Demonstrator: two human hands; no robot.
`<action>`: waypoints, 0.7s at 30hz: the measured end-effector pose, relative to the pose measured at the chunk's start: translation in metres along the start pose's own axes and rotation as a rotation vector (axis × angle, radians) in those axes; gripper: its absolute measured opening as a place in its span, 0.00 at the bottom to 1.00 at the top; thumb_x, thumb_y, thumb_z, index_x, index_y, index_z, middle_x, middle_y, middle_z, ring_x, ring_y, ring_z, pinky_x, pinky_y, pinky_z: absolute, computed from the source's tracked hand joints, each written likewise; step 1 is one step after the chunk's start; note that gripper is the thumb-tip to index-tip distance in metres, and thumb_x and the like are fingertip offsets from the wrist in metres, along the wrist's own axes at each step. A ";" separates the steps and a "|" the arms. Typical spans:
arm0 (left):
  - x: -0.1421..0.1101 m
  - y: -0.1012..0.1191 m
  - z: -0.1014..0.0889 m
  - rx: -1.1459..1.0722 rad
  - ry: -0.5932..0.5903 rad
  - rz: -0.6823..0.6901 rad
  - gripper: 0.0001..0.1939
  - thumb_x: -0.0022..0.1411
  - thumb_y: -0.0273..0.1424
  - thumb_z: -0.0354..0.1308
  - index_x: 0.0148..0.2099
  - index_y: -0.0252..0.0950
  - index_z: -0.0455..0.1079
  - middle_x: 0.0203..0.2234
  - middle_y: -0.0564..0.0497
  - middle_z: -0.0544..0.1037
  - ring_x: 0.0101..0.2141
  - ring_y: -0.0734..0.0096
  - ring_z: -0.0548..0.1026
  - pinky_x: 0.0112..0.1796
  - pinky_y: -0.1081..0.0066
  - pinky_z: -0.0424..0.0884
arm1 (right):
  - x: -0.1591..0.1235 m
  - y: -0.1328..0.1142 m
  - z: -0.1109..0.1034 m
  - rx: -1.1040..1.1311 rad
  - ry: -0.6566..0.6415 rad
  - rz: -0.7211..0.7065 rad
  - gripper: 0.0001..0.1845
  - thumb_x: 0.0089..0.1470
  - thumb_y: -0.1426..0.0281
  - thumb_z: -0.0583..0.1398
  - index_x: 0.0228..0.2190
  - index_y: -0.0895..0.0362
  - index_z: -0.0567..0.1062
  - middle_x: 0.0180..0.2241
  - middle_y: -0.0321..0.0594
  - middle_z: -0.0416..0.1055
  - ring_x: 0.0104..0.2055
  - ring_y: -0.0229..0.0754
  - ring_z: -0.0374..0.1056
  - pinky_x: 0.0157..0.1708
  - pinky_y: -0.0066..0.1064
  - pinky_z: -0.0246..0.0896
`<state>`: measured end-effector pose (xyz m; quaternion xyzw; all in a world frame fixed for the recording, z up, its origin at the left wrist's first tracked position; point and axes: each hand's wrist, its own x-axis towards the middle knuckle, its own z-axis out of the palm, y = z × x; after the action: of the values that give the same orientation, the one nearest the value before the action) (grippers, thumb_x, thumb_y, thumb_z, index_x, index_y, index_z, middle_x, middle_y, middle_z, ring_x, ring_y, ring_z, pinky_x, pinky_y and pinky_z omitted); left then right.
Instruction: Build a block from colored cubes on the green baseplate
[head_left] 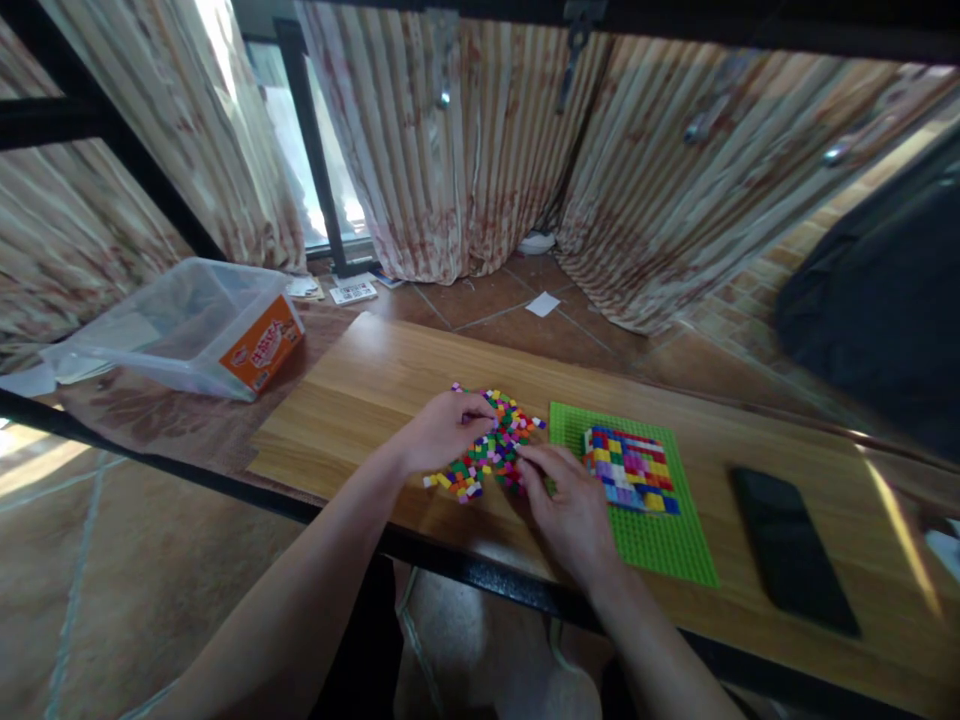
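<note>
A loose pile of small, many-coloured building bricks (480,462) lies on the wooden table. Over the pile's left side is my left hand (448,430), its thumb and fingers pinched together beside a pale purple brick; whether that brick is in the pinch is unclear. My right hand (568,503) reaches in from the right with fingertips closed at the pile's edge, and what they hold is too small to make out. Just right of it, a block of joined coloured bricks (631,470) sits on a green baseplate (664,555), partly covered by that hand.
A black phone (791,550) lies right of the baseplate on the table (360,400). Left of the table stands a clear plastic bin (180,330) with an orange label. Striped curtains (465,150) hang behind, and papers (543,304) lie on the tiled floor.
</note>
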<state>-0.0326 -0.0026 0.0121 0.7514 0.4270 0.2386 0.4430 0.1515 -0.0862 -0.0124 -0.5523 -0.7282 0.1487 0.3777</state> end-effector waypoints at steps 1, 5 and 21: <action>-0.001 0.003 0.004 -0.113 -0.043 -0.006 0.09 0.61 0.32 0.54 0.35 0.33 0.73 0.26 0.53 0.73 0.28 0.75 0.68 0.30 0.76 0.63 | 0.000 -0.002 -0.002 0.021 0.050 -0.007 0.11 0.60 0.70 0.55 0.41 0.53 0.76 0.39 0.41 0.76 0.42 0.41 0.71 0.44 0.35 0.67; -0.004 0.014 0.025 -0.535 -0.229 -0.098 0.16 0.58 0.42 0.59 0.33 0.31 0.71 0.19 0.57 0.65 0.20 0.81 0.59 0.21 0.78 0.53 | 0.000 -0.009 -0.008 0.087 0.181 -0.058 0.12 0.58 0.71 0.58 0.44 0.52 0.74 0.39 0.40 0.75 0.42 0.40 0.71 0.43 0.35 0.68; 0.003 0.030 0.061 -0.866 -0.270 -0.298 0.20 0.52 0.44 0.65 0.29 0.30 0.68 0.17 0.59 0.62 0.16 0.87 0.52 0.18 0.77 0.43 | -0.011 0.005 -0.042 -0.096 0.203 -0.095 0.08 0.57 0.71 0.59 0.39 0.55 0.75 0.38 0.42 0.74 0.41 0.41 0.71 0.43 0.35 0.67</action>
<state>0.0267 -0.0355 0.0085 0.4525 0.3298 0.2288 0.7963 0.1865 -0.1028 0.0086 -0.5469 -0.7179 0.0388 0.4290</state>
